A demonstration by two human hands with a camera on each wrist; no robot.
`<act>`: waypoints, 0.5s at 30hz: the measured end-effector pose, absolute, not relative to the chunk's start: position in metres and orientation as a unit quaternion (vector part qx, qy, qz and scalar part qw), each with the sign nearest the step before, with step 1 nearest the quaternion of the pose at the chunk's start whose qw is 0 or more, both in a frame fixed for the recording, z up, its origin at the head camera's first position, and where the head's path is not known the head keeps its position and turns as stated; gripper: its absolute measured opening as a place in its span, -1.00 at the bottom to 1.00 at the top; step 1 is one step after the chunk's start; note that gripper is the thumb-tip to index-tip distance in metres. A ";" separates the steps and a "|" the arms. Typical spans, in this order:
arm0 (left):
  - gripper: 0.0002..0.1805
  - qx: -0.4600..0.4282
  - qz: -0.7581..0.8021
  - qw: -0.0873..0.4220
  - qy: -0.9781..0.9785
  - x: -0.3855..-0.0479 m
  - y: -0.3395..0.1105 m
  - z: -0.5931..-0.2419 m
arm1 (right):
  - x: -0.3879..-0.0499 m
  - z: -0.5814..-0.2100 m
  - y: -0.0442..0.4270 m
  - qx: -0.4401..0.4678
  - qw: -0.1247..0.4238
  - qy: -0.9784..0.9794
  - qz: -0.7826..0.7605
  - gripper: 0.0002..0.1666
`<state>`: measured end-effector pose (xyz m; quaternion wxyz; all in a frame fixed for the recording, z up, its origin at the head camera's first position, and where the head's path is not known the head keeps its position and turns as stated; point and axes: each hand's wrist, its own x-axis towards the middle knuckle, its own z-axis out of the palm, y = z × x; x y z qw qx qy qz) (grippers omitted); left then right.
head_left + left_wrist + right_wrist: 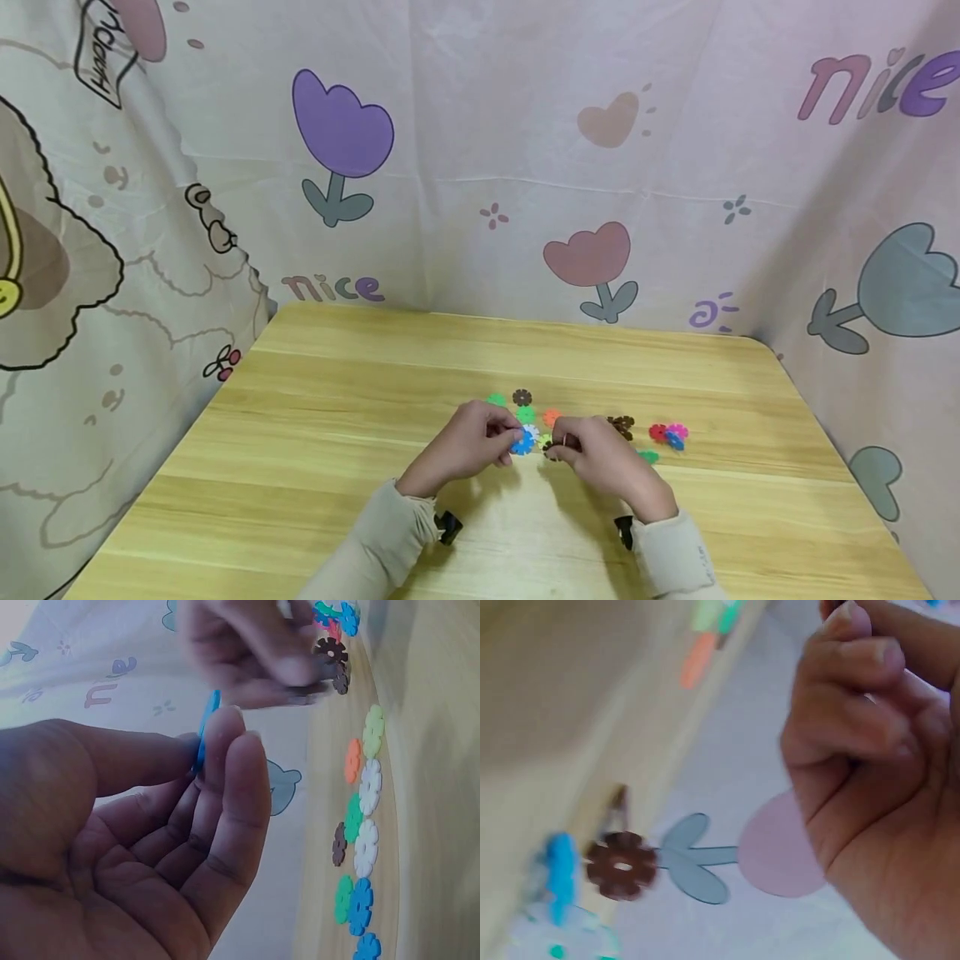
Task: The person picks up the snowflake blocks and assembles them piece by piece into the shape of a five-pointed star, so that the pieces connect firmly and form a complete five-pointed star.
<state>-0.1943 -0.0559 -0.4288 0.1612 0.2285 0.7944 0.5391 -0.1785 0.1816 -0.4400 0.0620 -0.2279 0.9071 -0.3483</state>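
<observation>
Between thumb and fingertips, my left hand (467,443) pinches a blue flower-shaped plastic disc (522,442), seen edge-on as a thin blue disc (202,735) in the left wrist view. My right hand (603,454) pinches a dark brown disc (550,451) of the same kind, mostly covered by its fingers. The two hands are close together above the table, and their discs are apart. Behind them lie loose discs, among them a brown one (522,397), a green one (525,414) and an orange one (551,417).
On the right of the wooden table (337,400) sit a brown group of discs (622,427), a green disc (648,457) and a cluster with red (658,432), pink and blue discs. A printed curtain (465,108) hangs behind the table and at both sides.
</observation>
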 end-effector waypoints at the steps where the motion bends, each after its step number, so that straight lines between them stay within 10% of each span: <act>1: -0.85 0.228 0.540 0.162 0.794 -0.194 -0.056 -0.428 | -0.178 -0.436 0.181 -0.241 0.042 0.902 -0.356 -0.81; 15: -0.83 0.220 0.576 0.175 0.767 -0.195 -0.056 -0.427 | -0.174 -0.424 0.176 -0.300 -0.044 0.858 -0.415 -0.76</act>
